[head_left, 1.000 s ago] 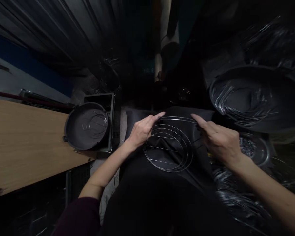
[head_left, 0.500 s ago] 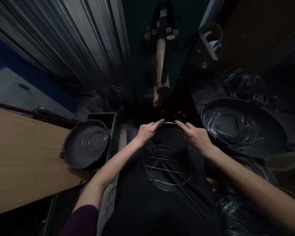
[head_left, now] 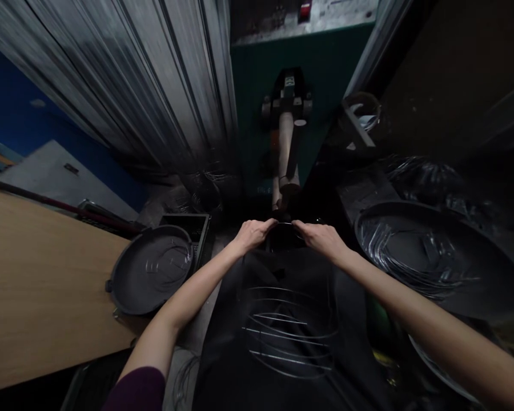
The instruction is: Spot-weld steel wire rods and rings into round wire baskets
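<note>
A round wire basket frame (head_left: 282, 336) with thin metal rings and cross bars hangs in front of my dark apron, its far rim held up. My left hand (head_left: 255, 233) pinches that rim from the left, fingertips on the wire. On the other side my right hand (head_left: 319, 235) grips the same rim, a short stretch of wire showing between the two. Just beyond the fingers are the cylindrical metal arms (head_left: 285, 142) of a green machine (head_left: 325, 63). Whether the rim touches these arms I cannot tell; it is dark there.
A dark round tub (head_left: 131, 297) with a few thin wires stands at left beside a wooden board (head_left: 47, 285). At right is a larger dark tub (head_left: 492, 291) holding bent wire rings (head_left: 381, 257). Corrugated metal sheeting (head_left: 163, 68) rises at the back left.
The head view has tilted up, so the machine shows lower. Both hands have brought the frame's far rim closer to the metal arms, and the frame appears more tilted.
</note>
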Tool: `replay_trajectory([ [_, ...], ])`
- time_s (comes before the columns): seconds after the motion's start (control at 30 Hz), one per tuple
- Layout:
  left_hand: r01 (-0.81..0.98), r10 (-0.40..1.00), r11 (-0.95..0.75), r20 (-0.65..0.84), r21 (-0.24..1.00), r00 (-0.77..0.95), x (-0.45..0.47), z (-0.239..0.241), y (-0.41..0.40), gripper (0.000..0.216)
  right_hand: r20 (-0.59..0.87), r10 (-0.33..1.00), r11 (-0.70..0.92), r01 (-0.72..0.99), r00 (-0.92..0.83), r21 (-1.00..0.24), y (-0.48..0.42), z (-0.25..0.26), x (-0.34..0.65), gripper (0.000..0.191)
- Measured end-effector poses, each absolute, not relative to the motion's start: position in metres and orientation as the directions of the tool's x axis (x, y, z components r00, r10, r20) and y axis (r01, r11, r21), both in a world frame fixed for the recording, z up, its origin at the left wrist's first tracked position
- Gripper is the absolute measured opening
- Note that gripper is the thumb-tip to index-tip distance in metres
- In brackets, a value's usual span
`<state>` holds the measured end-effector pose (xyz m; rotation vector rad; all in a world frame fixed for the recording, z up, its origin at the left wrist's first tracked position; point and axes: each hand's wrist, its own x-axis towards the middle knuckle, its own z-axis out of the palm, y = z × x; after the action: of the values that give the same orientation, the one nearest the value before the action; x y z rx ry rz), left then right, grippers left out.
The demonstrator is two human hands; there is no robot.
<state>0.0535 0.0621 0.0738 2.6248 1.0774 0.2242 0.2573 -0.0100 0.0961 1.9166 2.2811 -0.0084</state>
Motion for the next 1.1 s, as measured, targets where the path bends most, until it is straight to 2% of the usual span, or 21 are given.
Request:
replay_trajectory([
  [0.07, 0.686, 0.713, -0.678, 0.007, 0.264, 0.701, 0.052, 0.075, 0.065, 0.035, -0.112, 0.976, 0.192, 0.981, -0.189, 0.021, -0.006, 0.095, 0.257, 0.035],
  [0.13, 0.696, 0.715, -0.681, 0.006, 0.228, 0.699, 0.052, 0.078, 0.069, 0.035, -0.094, 0.976, 0.2, 0.98, -0.199, -0.001, -0.004, 0.095, 0.257, 0.034],
  [0.3, 0.68, 0.697, -0.7, 0.0, 0.218, 0.717, 0.054, 0.086, 0.08, 0.037, -0.115, 0.975, 0.206, 0.963, -0.188, 0.174, 0.002, 0.096, 0.255, 0.043],
  [0.37, 0.674, 0.691, -0.704, -0.004, 0.223, 0.723, 0.054, 0.087, 0.084, 0.038, -0.121, 0.973, 0.218, 0.958, -0.197, 0.189, 0.005, 0.097, 0.254, 0.044],
  [0.57, 0.678, 0.704, -0.691, 0.02, 0.249, 0.71, 0.054, 0.087, 0.093, 0.037, -0.148, 0.969, 0.214, 0.97, -0.196, 0.119, 0.017, 0.105, 0.255, 0.04],
  [1.1, 0.691, 0.722, -0.666, 0.008, 0.281, 0.692, 0.06, 0.086, 0.1, 0.036, -0.142, 0.975, 0.182, 0.982, -0.173, 0.056, 0.026, 0.1, 0.261, 0.036],
])
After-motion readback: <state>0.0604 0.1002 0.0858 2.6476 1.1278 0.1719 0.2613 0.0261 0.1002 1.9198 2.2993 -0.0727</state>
